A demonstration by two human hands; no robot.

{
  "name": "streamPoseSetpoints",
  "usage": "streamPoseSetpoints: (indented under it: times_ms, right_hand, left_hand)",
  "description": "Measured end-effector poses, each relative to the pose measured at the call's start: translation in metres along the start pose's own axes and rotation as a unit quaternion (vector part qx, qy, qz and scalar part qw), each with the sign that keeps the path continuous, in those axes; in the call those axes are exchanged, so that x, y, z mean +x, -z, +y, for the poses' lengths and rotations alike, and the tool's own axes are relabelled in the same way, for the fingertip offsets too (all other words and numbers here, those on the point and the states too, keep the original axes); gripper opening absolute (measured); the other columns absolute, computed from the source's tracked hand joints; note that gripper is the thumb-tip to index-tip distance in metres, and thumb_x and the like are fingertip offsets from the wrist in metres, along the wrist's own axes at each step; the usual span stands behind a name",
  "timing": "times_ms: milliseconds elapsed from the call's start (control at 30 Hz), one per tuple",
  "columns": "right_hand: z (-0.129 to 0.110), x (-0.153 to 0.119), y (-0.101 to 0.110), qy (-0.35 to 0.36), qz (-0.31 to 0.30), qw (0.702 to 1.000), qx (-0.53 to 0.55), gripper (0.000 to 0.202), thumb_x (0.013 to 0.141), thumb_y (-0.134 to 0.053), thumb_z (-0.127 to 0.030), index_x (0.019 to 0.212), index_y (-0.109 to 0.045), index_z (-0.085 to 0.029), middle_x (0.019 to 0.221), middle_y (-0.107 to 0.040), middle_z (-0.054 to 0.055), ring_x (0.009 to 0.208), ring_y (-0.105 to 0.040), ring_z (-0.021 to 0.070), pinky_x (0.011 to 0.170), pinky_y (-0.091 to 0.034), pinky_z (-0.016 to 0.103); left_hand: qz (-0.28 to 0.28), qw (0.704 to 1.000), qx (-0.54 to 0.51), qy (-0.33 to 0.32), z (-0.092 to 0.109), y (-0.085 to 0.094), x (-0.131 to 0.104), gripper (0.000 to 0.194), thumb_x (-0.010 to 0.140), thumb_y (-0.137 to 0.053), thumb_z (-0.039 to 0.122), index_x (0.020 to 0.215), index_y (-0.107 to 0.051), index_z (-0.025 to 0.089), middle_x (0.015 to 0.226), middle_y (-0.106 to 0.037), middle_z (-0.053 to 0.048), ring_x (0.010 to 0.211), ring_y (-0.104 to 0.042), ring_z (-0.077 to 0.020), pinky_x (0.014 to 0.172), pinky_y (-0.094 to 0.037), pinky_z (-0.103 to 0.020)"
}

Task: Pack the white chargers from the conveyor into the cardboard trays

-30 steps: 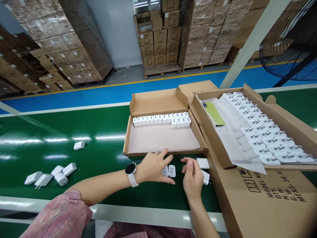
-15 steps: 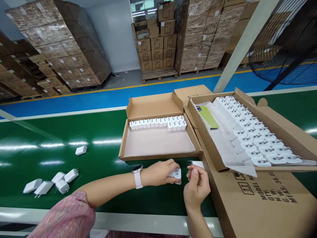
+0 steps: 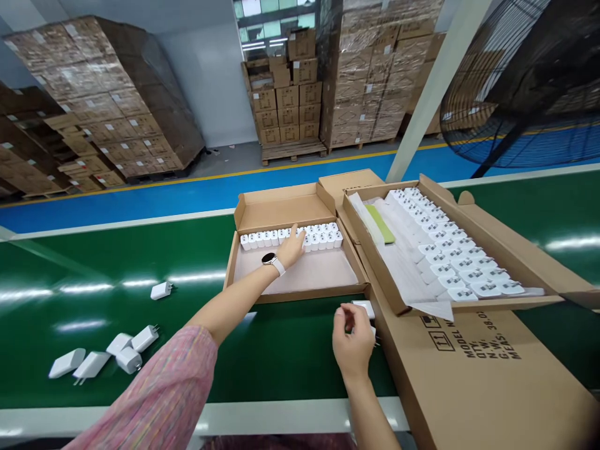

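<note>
My left hand (image 3: 291,247) reaches into the shallow cardboard box (image 3: 300,296), its fingers closed around white plug chargers in the front row (image 3: 323,241). Partly hidden by that hand, another row (image 3: 259,239) runs along the back of the box. My right hand (image 3: 354,337) is over the green belt in front of the box, fingers curled and thumb against them; whether anything is inside is hidden. Beside its fingertips lies a white charger (image 3: 364,308). Another charger (image 3: 373,336) shows partly behind the hand, prongs to the right.
Loose chargers (image 3: 119,350) lie on the green belt (image 3: 187,350) at left, with a single one (image 3: 162,290) farther back. At right, a larger open carton (image 3: 469,305) holds rows of chargers and a yellow-green piece (image 3: 380,225). A black fan (image 3: 510,94) stands behind.
My left hand has moved from the belt forward into the box with chargers, and the front row is longer. My right hand has stayed near the same place, its fingers more curled.
</note>
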State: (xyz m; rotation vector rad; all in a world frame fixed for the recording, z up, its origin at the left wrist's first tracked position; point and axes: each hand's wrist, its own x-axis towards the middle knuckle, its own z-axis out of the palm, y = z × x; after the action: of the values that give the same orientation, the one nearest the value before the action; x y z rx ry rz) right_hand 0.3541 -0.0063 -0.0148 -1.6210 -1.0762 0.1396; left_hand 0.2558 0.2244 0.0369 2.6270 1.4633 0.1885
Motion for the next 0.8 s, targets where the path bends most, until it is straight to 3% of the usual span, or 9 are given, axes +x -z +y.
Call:
streamPoseSetpoints:
  times_ms: [67, 133, 233, 333, 467, 600, 700, 800]
  right_hand:
    - [0.007, -0.005, 0.007, 0.051, -0.054, 0.990, -0.120, 0.024, 0.097, -0.043, -0.024, 0.111, -0.063, -0.020, 0.102, -0.065, 0.013, 0.098, -0.061, 0.0297, 0.080, -0.051, 0.043]
    - [0.017, -0.012, 0.018, 0.082, -0.092, 0.963, -0.240, 0.036, 0.091, -0.042, -0.014, 0.121, -0.062, -0.019, 0.111, -0.064, 0.017, 0.110, -0.058, 0.0355, 0.083, -0.049, 0.047]
    - [0.036, -0.023, 0.037, 0.100, -0.133, 0.923, -0.347, 0.054, 0.084, -0.039, -0.003, 0.133, -0.058, -0.016, 0.119, -0.061, 0.020, 0.112, -0.057, 0.0374, 0.082, -0.048, 0.047]
    - [0.050, -0.027, 0.050, 0.109, -0.165, 0.907, -0.371, 0.059, 0.083, -0.036, 0.000, 0.138, -0.054, -0.012, 0.117, -0.061, 0.022, 0.111, -0.057, 0.0381, 0.082, -0.049, 0.048]
    - [0.053, -0.022, 0.053, 0.114, -0.201, 0.932, -0.280, 0.046, 0.095, -0.042, -0.021, 0.139, -0.053, -0.017, 0.113, -0.063, 0.019, 0.104, -0.059, 0.0391, 0.083, -0.050, 0.052]
    - [0.035, -0.026, 0.039, 0.079, -0.249, 0.957, -0.128, 0.047, 0.101, -0.043, -0.043, 0.144, -0.047, -0.024, 0.126, -0.060, 0.016, 0.109, -0.062, 0.0359, 0.081, -0.053, 0.047]
    - [0.014, -0.038, 0.025, 0.065, -0.276, 0.956, -0.078, 0.050, 0.101, -0.047, -0.049, 0.144, -0.047, -0.024, 0.129, -0.060, 0.015, 0.113, -0.062, 0.0348, 0.081, -0.054, 0.046]
    - [-0.006, -0.048, 0.013, 0.075, -0.323, 0.942, -0.053, 0.044, 0.099, -0.051, -0.050, 0.136, -0.052, -0.025, 0.127, -0.064, 0.013, 0.109, -0.064, 0.0327, 0.081, -0.055, 0.045]
  left_hand:
    - [0.024, 1.000, 0.001, -0.002, -0.002, 0.000, -0.013, 0.059, 0.092, -0.071, 0.020, 0.143, -0.042, 0.022, 0.166, -0.022, -0.027, 0.111, -0.072, -0.0355, 0.088, -0.059, -0.048]
    - [0.072, 0.997, -0.012, -0.021, -0.009, 0.005, -0.037, 0.061, 0.095, -0.069, 0.026, 0.147, -0.039, 0.024, 0.169, -0.019, -0.025, 0.119, -0.068, -0.0363, 0.089, -0.060, -0.048]
    - [0.156, 0.986, -0.049, -0.035, -0.027, 0.016, -0.089, 0.050, 0.101, -0.057, 0.031, 0.148, -0.041, 0.025, 0.165, -0.032, -0.020, 0.128, -0.063, -0.0333, 0.096, -0.059, -0.047]
    - [0.203, 0.977, -0.070, 0.005, -0.054, 0.026, -0.153, 0.042, 0.101, -0.052, 0.030, 0.142, -0.049, 0.023, 0.156, -0.046, -0.017, 0.137, -0.056, -0.0321, 0.107, -0.054, -0.048]
    - [0.166, 0.979, -0.057, 0.102, -0.101, 0.033, -0.240, 0.039, 0.099, -0.047, 0.023, 0.136, -0.056, 0.023, 0.139, -0.062, -0.013, 0.132, -0.059, -0.0291, 0.112, -0.051, -0.047]
    - [0.103, 0.953, 0.043, 0.282, -0.139, 0.031, -0.313, 0.043, 0.097, -0.054, 0.035, 0.136, -0.059, 0.018, 0.141, -0.060, -0.020, 0.134, -0.055, -0.0398, 0.106, -0.051, -0.057]
    - [0.042, 0.934, 0.076, 0.346, -0.149, 0.027, -0.343, 0.054, 0.095, -0.060, 0.047, 0.140, -0.057, 0.018, 0.141, -0.061, -0.021, 0.140, -0.047, -0.0452, 0.102, -0.049, -0.060]
    - [0.039, 0.945, 0.060, 0.318, -0.146, 0.022, -0.349, 0.042, 0.099, -0.057, 0.042, 0.136, -0.060, 0.022, 0.128, -0.069, -0.015, 0.136, -0.050, -0.0407, 0.104, -0.047, -0.055]
